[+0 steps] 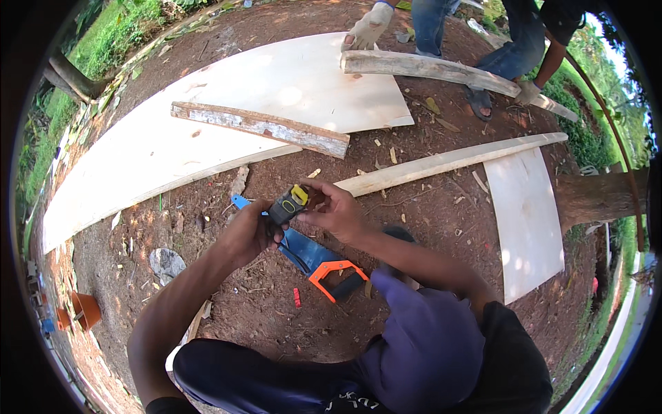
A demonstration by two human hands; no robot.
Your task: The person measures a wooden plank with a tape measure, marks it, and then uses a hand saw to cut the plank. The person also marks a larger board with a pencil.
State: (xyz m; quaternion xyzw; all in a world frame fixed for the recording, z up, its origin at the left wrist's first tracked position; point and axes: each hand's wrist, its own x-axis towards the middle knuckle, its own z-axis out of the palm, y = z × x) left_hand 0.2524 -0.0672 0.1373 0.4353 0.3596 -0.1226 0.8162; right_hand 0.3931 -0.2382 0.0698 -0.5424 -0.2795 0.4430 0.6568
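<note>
A black and yellow tape measure [287,205] is up in front of me, above the ground. My left hand [247,233] is closed around its body from the left. On the other side, my right hand [336,210] has its thumb and fingers pinched at the yellow end of the tape measure; the exact grip is partly hidden. Beneath both hands a handsaw [339,277] with a blue blade and an orange and black handle lies on the soil, its blade partly covered by my left hand.
Pale plywood sheet [269,90] lies at the far left, with a rough wooden plank [262,126] across it. A long pale beam [441,163] reaches right to a smaller board [527,221]. At the back, a person's gloved hands [365,29] hold another timber [427,67].
</note>
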